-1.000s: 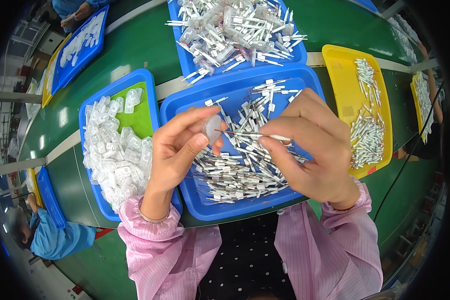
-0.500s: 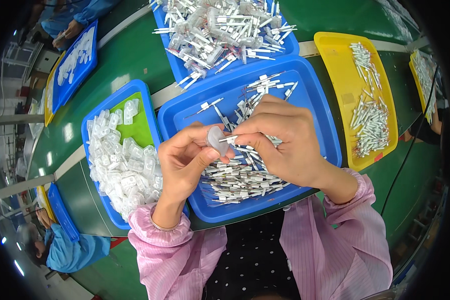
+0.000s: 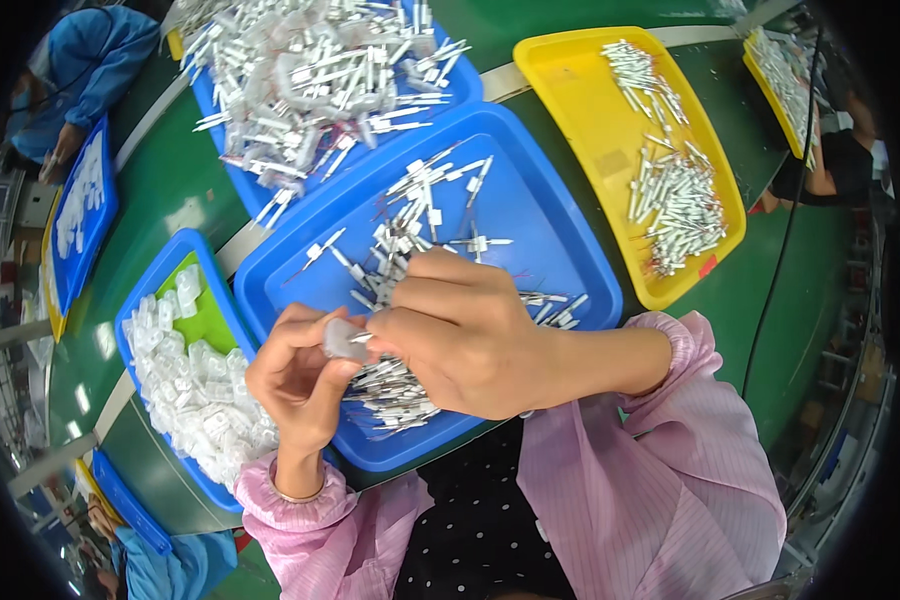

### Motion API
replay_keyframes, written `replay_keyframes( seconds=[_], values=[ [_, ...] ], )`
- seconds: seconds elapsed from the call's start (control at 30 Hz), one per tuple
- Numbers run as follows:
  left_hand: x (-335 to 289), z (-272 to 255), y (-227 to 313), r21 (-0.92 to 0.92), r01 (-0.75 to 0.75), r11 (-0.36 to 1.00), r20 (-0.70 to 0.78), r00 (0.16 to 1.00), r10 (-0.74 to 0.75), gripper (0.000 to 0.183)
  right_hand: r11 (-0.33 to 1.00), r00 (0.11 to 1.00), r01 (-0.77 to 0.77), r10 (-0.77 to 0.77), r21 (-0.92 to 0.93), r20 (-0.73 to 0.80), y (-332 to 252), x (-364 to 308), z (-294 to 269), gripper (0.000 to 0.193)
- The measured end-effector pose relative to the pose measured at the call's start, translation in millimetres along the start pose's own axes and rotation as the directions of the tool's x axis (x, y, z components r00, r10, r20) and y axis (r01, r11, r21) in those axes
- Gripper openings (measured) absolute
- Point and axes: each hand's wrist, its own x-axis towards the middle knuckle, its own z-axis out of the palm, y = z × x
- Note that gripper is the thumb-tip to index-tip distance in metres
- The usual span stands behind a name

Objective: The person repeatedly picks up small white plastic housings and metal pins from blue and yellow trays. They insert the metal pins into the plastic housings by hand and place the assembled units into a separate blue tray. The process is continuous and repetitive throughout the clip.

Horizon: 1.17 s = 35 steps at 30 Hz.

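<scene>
Above the near blue tray (image 3: 580,240), my left hand (image 3: 295,380) pinches a small translucent plastic case (image 3: 342,339) between thumb and fingers. My right hand (image 3: 475,335) is closed on a thin white stick-shaped part (image 3: 362,338) whose tip meets the case; how far it reaches inside cannot be seen. Beneath my hands lie many white stick-shaped parts with thin wires (image 3: 395,395), partly hidden by the right hand and forearm. To the left, translucent cases (image 3: 205,400) fill a blue tray lined with a green sheet (image 3: 205,315).
A blue tray heaped with cases and wired parts (image 3: 320,85) stands at the far side. At right is a yellow tray (image 3: 580,130) with piles of white sticks (image 3: 675,205). A black cable (image 3: 785,240) hangs at right. People in blue (image 3: 95,65) work at left.
My view has swung, so the trays appear shifted left and tilted. Both hands still hold the case and the white part together, now with the right hand more over the left one's fingertips.
</scene>
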Motion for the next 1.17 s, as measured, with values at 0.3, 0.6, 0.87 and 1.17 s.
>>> replay_keyframes(
  seconds=[0.3,0.6,0.87,1.17],
  values=[
    [8.8,-11.5,7.2,-0.006,0.028,1.000,-0.139,0.990,-0.028,0.026,0.282,0.727,-0.476,0.659,-0.833,-0.193,94.6,-12.3,-153.3,0.010],
    [10.2,-2.5,5.7,0.034,0.080,0.996,-0.060,0.995,-0.078,0.025,0.219,0.784,-0.371,0.594,-0.903,-0.178,142.2,-62.3,-219.1,0.012],
    [12.1,8.4,3.3,-0.336,0.168,0.927,-0.125,0.967,-0.221,0.046,0.782,0.806,-0.559,0.590,0.275,-0.041,54.3,-7.4,-126.5,0.010],
    [10.9,-3.2,2.0,-0.581,0.179,0.794,0.079,0.983,-0.164,0.047,0.794,0.933,-0.359,0.310,0.491,0.182,0.2,15.5,-44.7,0.016]
  ],
)
